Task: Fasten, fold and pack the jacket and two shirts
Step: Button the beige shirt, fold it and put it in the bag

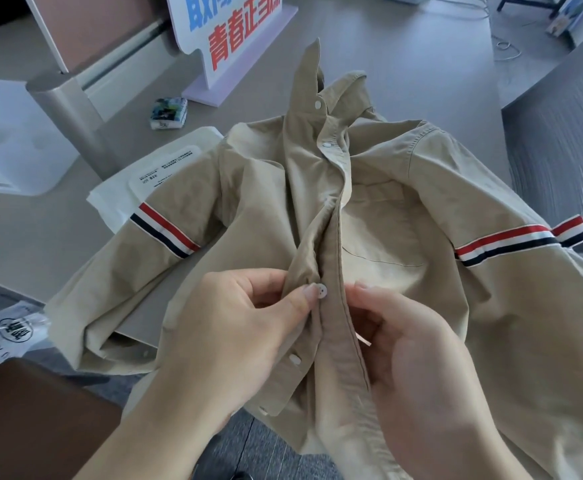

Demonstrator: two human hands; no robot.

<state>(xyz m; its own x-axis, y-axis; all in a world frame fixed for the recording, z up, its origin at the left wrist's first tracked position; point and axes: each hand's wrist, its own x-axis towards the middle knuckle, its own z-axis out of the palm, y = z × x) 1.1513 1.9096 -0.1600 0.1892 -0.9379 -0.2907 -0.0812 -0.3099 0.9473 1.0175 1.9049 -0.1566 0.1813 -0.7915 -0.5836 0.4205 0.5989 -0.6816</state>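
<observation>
The tan shirt [369, 209] lies over the table's [404, 64] near edge, collar [338, 88] away. The left hand [248, 323] pinches a white button [322, 292]. Just right of it, the right hand [411, 348] pinches the front strip [338, 341], which runs toward the collar. The buttonhole is probably under those fingers.

Grey table [404, 64], standing sign [227, 32]

I see a lettered sign [234, 36] on the grey table [404, 64], a small packet [168, 113] just left of its base.
</observation>
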